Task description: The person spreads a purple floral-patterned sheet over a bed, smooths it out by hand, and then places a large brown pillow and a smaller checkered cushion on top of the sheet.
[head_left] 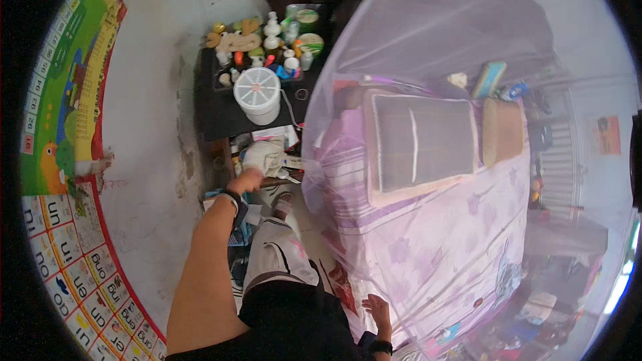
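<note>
My left hand (246, 181) reaches forward to the shelf beneath a black table and meets the near edge of a bunched white cloth (263, 156). Its fingers are blurred against the cloth, so a grip on it cannot be made out. A dark band and a light one circle that wrist. Low beside the bed, my right hand (376, 308) hangs with its fingers apart and nothing in them. It is nearest to the bed's purple-and-white flowered sheet (428, 254).
On the black table (217, 117) stand a white round lidded appliance (258, 97) with a cord and a tray of bottles and jars (231, 80). A sheer mosquito net (428, 20) drapes over the bed and its pillow (424, 140). Learning posters (73, 254) cover the left wall.
</note>
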A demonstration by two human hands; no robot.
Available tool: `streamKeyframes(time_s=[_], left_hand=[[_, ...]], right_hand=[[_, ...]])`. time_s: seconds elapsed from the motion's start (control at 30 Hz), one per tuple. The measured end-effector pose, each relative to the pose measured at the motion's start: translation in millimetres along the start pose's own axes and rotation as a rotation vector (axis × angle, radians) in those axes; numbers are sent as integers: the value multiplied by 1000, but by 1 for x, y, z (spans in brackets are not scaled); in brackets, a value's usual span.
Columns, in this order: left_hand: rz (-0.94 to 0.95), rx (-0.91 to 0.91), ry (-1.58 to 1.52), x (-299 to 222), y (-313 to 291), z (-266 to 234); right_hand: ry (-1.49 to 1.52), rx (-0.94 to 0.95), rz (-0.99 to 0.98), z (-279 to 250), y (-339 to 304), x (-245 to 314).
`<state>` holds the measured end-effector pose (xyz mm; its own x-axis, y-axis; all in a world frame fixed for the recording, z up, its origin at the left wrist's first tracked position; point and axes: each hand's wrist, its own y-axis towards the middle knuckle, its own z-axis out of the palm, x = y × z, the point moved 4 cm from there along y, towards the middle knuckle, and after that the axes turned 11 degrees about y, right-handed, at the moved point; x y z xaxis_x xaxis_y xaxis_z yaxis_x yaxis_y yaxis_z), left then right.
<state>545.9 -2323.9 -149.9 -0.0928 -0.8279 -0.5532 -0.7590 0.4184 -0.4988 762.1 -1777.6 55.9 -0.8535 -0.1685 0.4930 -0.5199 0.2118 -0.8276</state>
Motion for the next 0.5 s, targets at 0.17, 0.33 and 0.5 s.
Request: streamKeyframes(time_s=[0.17,0.33,0.5], left_hand=[[34,368,-34,-166,-43,29],[494,551,25,-341,-28,57],[864,816,321,-580,-87,86]], right_hand=[[161,-25,-69,-21,-17,-64],[58,136,-141,-41,-30,-172],[-58,215,-209,-77,-44,-289]])
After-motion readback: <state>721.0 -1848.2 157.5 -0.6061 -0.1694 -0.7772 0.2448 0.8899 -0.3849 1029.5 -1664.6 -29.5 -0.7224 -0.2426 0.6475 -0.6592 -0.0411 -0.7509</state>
